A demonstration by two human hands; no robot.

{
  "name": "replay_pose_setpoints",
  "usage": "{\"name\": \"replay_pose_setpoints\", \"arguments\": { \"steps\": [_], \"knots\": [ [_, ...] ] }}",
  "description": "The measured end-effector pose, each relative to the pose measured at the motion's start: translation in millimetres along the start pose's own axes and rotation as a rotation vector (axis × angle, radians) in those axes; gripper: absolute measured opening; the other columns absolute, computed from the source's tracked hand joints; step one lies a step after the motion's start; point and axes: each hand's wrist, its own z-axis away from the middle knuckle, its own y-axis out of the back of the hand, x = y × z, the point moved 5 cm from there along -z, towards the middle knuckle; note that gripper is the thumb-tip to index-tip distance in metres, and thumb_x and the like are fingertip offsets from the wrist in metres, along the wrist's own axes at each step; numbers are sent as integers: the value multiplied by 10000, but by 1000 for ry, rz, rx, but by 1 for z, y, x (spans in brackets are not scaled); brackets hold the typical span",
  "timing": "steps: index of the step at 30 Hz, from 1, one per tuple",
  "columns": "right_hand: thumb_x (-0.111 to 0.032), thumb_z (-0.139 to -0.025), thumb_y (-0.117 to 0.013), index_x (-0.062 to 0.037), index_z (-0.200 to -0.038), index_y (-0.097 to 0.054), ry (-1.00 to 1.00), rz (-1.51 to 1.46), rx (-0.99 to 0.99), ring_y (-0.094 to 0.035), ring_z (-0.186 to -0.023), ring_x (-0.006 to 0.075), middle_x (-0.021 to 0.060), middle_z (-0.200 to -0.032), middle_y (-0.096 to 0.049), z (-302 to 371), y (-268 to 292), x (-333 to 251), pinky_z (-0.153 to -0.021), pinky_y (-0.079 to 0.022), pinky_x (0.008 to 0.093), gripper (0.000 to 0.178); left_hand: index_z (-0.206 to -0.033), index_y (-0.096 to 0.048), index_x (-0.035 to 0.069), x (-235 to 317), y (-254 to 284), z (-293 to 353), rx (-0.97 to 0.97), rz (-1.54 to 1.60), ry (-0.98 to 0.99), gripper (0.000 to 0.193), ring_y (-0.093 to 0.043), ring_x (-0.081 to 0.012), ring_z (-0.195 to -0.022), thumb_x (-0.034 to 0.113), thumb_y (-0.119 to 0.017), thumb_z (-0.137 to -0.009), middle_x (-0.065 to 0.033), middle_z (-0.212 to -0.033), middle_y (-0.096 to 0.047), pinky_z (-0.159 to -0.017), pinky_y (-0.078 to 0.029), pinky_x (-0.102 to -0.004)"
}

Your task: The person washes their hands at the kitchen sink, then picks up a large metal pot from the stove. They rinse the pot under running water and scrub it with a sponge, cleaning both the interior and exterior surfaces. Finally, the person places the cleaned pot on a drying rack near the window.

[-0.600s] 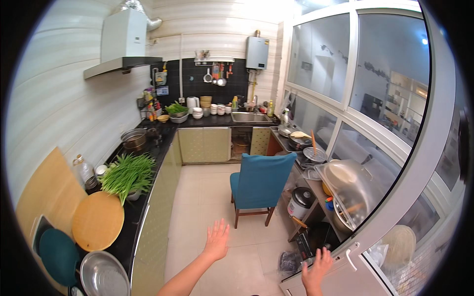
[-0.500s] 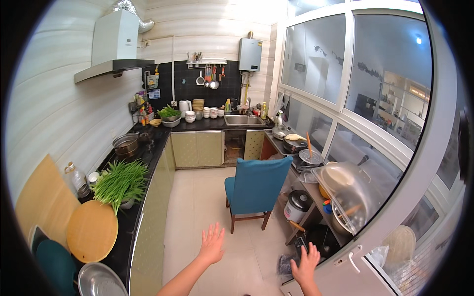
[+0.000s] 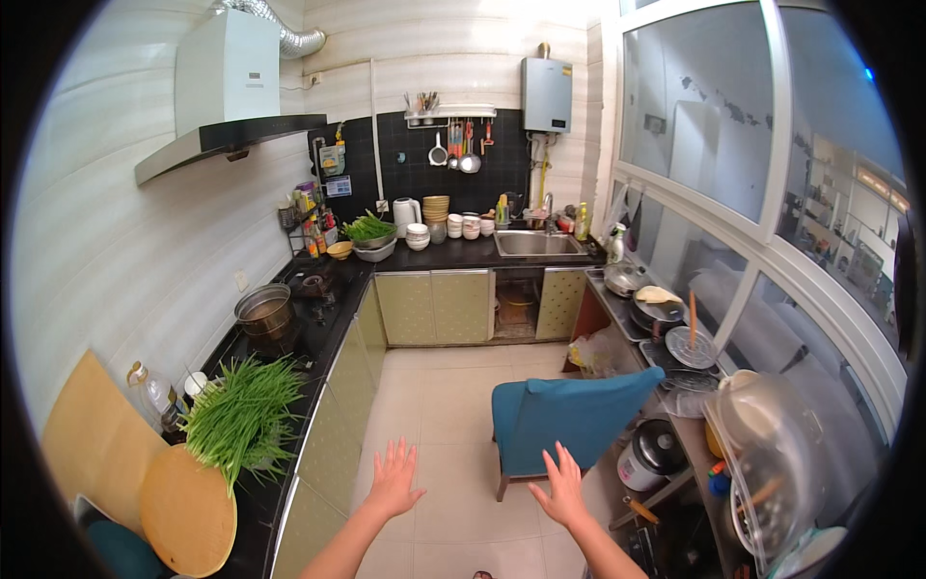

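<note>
The blue chair (image 3: 555, 439) stands on the pale tiled floor (image 3: 453, 386), in front and a little to the right, with its backrest (image 3: 598, 410) turned toward the hands. The left hand (image 3: 391, 482) is held in the air above the tiles, its fingers spread and grasping nothing. The right hand (image 3: 562, 490) is likewise unfolded, with no object between its fingers; in this view it overlaps the lower part of the chair, but whether it touches the cloth, one cannot tell.

The chair is probably of middle weight, quite stiff inside, soft on its surface, and not fragile. The fabric may slide slightly under the palms, so the firmer hold would be at the two upper corners of the backrest, pressing through the cloth.

On the right, the chair is close to the side shelf (image 3: 693, 449); there a rice cooker (image 3: 651, 454) sits low, and a round lid (image 3: 691, 345) and a clear plastic cover (image 3: 786, 415) are placed higher. These would limit any movement to that side. A plastic bag (image 3: 596, 352) is seen beyond the chair. On the left, the black counter (image 3: 258, 511) carries a big bunch of green stalks (image 3: 241, 415) and a round wooden board (image 3: 188, 510)
</note>
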Motion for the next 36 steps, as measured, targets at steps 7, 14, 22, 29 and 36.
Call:
{"name": "replay_pose_setpoints", "arguments": {
  "steps": [7, 14, 22, 29, 36],
  "knots": [
    [-277, -771, -616, -28, -1282, -341, 146, -98, -91, -214, -1253, 377, 212, -1366, -210, -190, -74, -15, -1011, -215, 450, 631, -1361, -126, 12, -65, 27, -125, 21, 22, 82, 902, -16, -372, -1316, 448, -610, -736, -213, -1423, -20, -1031, -34, -538],
    [-341, -795, -582, -36, -1305, -301, 84, -190, -97, -172, -1263, 396, 224, -1379, -161, -353, -181, 6, -1021, -185, 463, 657, -1366, -113, 16, -157, -10, -277, -4, 5, 66, 930, 9, -365, -1319, 495, -595, -731, -215, -1423, -9, -1033, -27, -533],
    [-338, -785, -597, -15, -1286, -330, -119, -121, -2, -198, -1247, 408, 242, -1368, -179, -521, -243, 99, -1013, -209, 462, 654, -1361, -136, 13, -214, 7, -504, -43, 37, -99, 906, 10, -365, -1319, 496, -587, -740, -213, -1423, -11, -1037, -43, -525],
    [-328, -779, -604, 2, -1277, -339, -289, -79, 25, -202, -1243, 408, 251, -1363, -184, -614, -283, 227, -1013, -207, 461, 654, -1355, -151, 6, -227, -20, -676, -72, 78, -218, 885, 16, -367, -1318, 504, -569, -755, -222, -1420, -3, -1039, -43, -519],
    [-331, -779, -603, 15, -1272, -344, -338, -52, 23, -209, -1239, 412, 256, -1365, -180, -734, -330, 348, -1010, -210, 463, 656, -1360, -142, 16, -247, -23, -840, -83, 36, -210, 867, 7, -346, -1324, 445, -594, -756, -184, -1431, 2, -1043, -47, -518]
  ]
}}
